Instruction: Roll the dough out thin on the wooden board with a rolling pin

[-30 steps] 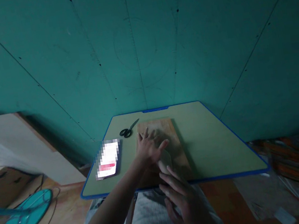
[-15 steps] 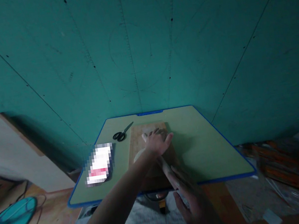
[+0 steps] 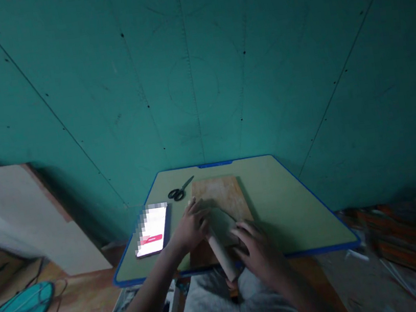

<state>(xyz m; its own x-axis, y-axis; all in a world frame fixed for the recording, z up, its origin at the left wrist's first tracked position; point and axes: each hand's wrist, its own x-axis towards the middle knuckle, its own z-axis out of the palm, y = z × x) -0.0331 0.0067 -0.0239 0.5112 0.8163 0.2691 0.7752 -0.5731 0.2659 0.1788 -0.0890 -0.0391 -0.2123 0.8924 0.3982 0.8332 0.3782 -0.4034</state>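
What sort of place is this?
Perhaps a room still being built or renovated: the green wall looks like bare boarding with visible seams and dark spots, a large pale panel stands at the left, and blurry orange-brown pieces, possibly wood, lie on the floor at right.

Nothing readable from where I'm standing: the phone screen [image 3: 152, 228] glows in blurred blocks, wall markings [image 3: 191, 75] too faint to decipher.

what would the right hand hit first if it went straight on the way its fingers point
Most likely the pale dough-like sheet; the right hand's fingertips seem to be at its edge, though depth is unclear. Beyond lies the left hand.
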